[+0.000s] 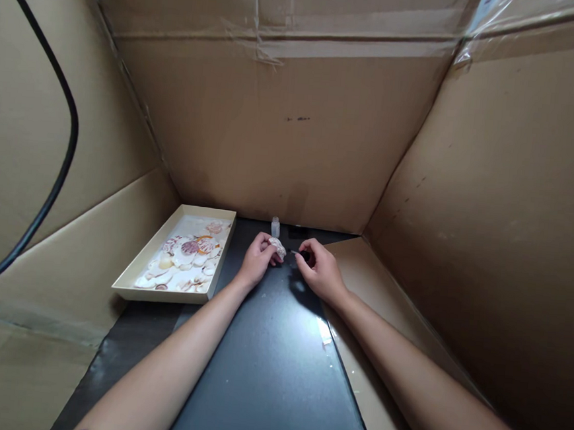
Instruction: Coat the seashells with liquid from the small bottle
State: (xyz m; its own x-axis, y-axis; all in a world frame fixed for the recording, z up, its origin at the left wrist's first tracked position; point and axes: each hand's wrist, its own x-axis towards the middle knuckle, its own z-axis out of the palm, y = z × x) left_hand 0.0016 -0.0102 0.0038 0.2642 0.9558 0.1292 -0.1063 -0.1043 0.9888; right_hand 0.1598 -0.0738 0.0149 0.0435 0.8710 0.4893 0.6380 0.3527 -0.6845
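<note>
Pinched in the fingers of my left hand point(257, 259) is a pale, mottled seashell point(278, 247). My right hand point(321, 271) is closed around a small brush with a black cap-like handle point(305, 256). The brush's thin tip points left at the shell, with a narrow gap between them. Just behind the shell, a small clear bottle point(275, 228) stands upright with its top uncapped. My right fingers hide part of the handle.
On the left, a cream tray point(171, 296) holds several white, orange and purple shells. Cardboard walls point(283, 142) enclose the dark tabletop point(274, 373). A flat cardboard strip point(362, 267) lies along the right. A black cable point(73, 125) hangs at the upper left.
</note>
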